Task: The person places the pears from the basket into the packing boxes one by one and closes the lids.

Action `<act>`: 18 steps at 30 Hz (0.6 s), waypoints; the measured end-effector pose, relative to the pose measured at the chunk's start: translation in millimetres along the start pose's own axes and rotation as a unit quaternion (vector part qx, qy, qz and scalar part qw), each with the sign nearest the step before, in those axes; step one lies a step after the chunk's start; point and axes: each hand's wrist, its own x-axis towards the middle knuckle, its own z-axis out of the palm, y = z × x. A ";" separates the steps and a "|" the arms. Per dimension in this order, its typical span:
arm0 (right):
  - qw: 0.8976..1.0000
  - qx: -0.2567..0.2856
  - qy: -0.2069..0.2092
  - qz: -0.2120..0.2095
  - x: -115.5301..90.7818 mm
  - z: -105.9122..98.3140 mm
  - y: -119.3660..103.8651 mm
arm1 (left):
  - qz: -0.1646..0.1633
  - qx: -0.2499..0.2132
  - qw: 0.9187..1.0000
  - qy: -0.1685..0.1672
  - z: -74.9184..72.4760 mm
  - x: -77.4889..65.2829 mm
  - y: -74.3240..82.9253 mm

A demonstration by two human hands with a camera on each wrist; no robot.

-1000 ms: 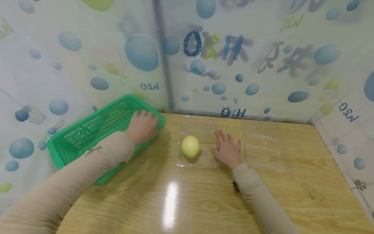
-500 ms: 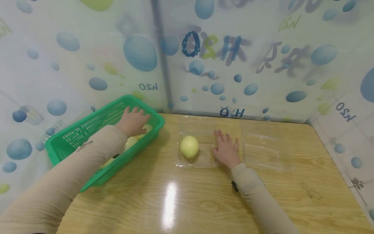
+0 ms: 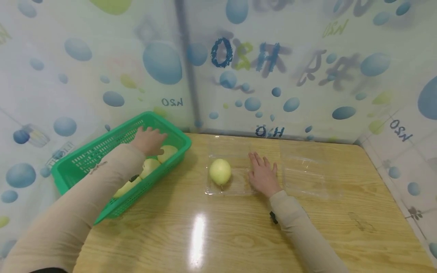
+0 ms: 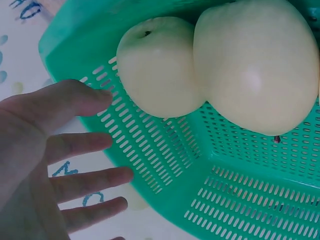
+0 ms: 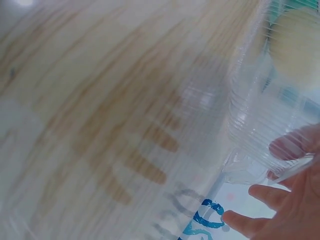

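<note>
My left hand [image 3: 149,141] hovers over the green basket [image 3: 61,177] with its fingers spread and nothing in them. Below it in the basket lie several pale yellow pears [image 3: 168,153]; in the left wrist view, two pears [image 4: 159,67] fill the area beside the spread hand [image 4: 30,150]. One pear [image 3: 220,172] sits at the left end of a clear plastic container [image 3: 235,194], its stem toward me. My right hand [image 3: 264,177] rests at the container's right edge, fingers extended. Seen close, its thumb [image 5: 290,145] lies against the ribbed clear wall [image 5: 250,85].
To the right of my right hand lies another clear plastic section [image 3: 305,178] on the wooden table [image 3: 239,235]. A patterned wall covering [image 3: 252,87] stands right behind the table's far edge.
My left hand has moved left and back from the basket's right end, uncovering pears beneath it. The right hand and the pear in the container stay put.
</note>
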 end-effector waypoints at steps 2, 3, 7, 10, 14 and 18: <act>1.000 0.003 0.000 0.000 -0.5 -0.2 0.4 | 0.001 -0.008 1.000 0.000 1.6 2.2 -1.6; 1.000 0.004 -0.001 -0.001 -0.8 -0.5 0.6 | 0.002 -0.013 1.000 0.000 2.4 3.6 -2.5; 1.000 0.002 0.002 -0.001 -1.4 -0.7 1.6 | 0.010 -0.025 1.000 0.003 7.5 10.8 -6.3; 1.000 0.001 0.009 0.000 -1.6 -0.8 2.4 | 0.014 -0.032 0.999 -0.004 9.8 13.9 -7.9; 1.000 -0.005 0.007 0.007 -0.6 -0.4 2.7 | 0.017 -0.071 0.996 -0.041 11.1 13.7 -9.1; 1.000 -0.008 0.002 0.011 0.1 -0.4 2.3 | 0.023 -0.119 0.989 -0.080 13.3 12.8 -10.8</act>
